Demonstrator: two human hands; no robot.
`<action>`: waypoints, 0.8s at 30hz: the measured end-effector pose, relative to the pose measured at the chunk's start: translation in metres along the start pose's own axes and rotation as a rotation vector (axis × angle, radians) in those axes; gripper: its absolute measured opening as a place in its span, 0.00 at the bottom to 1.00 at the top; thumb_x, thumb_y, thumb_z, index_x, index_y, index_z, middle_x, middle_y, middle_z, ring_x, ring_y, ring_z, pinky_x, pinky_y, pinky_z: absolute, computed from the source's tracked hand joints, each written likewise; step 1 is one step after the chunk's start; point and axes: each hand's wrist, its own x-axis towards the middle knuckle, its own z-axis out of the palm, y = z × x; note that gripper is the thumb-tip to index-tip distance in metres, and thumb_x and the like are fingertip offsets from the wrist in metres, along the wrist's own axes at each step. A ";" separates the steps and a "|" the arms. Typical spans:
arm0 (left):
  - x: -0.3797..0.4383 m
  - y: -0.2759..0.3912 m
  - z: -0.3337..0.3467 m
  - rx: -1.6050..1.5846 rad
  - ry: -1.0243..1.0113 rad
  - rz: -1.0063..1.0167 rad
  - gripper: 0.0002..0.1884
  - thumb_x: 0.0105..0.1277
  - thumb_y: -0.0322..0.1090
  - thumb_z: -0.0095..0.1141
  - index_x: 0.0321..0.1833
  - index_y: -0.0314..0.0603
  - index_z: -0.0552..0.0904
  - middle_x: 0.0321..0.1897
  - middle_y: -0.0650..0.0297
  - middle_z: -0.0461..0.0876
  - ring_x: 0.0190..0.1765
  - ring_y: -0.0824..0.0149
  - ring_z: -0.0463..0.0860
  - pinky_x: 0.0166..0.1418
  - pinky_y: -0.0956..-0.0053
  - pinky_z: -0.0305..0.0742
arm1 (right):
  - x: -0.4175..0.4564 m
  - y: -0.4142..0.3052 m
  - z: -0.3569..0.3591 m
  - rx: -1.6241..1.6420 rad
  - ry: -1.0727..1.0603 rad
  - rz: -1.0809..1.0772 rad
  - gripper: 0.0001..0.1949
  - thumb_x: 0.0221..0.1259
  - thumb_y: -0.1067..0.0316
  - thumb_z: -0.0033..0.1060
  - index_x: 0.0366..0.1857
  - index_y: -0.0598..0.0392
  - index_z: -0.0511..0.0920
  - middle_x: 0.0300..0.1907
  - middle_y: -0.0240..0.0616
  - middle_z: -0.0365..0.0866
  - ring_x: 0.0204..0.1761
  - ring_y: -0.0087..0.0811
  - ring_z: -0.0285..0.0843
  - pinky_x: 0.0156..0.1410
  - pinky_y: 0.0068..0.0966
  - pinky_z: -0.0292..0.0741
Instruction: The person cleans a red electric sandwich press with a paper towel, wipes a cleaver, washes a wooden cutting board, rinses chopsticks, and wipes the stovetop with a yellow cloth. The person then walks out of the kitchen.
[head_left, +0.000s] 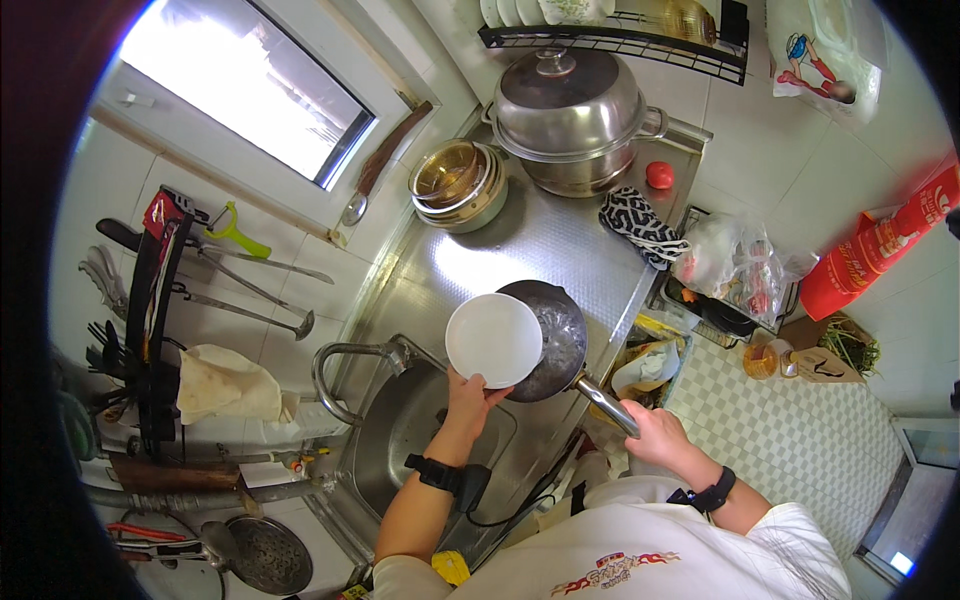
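Observation:
A white bowl (493, 339) is in my left hand (472, 397), gripped at its near rim with the thumb over the edge. My right hand (664, 435) holds the end of a metal handle of a dark frying pan (559, 371). Shiny clear liquid, apparently water, lies in the pan. The bowl overlaps the pan's left part and hides it from view. Whether bowl and pan touch, I cannot tell. Below the bowl and to its left is the stainless steel sink (397, 439), with a curved faucet (322, 375) at its far-left side.
On the steel counter (420, 277) stand stacked bowls (461, 187) and a large lidded steamer pot (570, 120). A tomato (660, 175) and a patterned cloth (641, 225) lie near its right edge. A utensil rack (157, 315) hangs at left. A bin (649, 367) stands right of the pan.

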 end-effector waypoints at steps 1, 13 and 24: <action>-0.003 0.004 0.007 0.025 0.039 0.003 0.30 0.62 0.20 0.36 0.69 0.40 0.51 0.63 0.47 0.64 0.58 0.48 0.79 0.51 0.53 0.88 | 0.000 0.001 0.000 0.002 0.002 -0.001 0.28 0.47 0.66 0.62 0.60 0.47 0.75 0.35 0.52 0.85 0.39 0.55 0.84 0.46 0.47 0.80; 0.006 0.006 0.004 0.194 0.162 0.145 0.38 0.61 0.19 0.36 0.77 0.49 0.45 0.68 0.46 0.60 0.61 0.48 0.77 0.50 0.53 0.86 | 0.000 -0.003 -0.005 0.005 -0.013 -0.001 0.27 0.48 0.66 0.62 0.59 0.46 0.74 0.35 0.52 0.85 0.39 0.54 0.84 0.46 0.46 0.80; 0.012 0.018 -0.002 0.311 0.237 0.420 0.40 0.63 0.18 0.36 0.80 0.49 0.46 0.68 0.44 0.62 0.60 0.48 0.78 0.45 0.61 0.88 | -0.001 -0.005 -0.005 -0.011 0.006 -0.004 0.28 0.47 0.66 0.65 0.59 0.49 0.75 0.36 0.53 0.85 0.40 0.55 0.84 0.46 0.46 0.80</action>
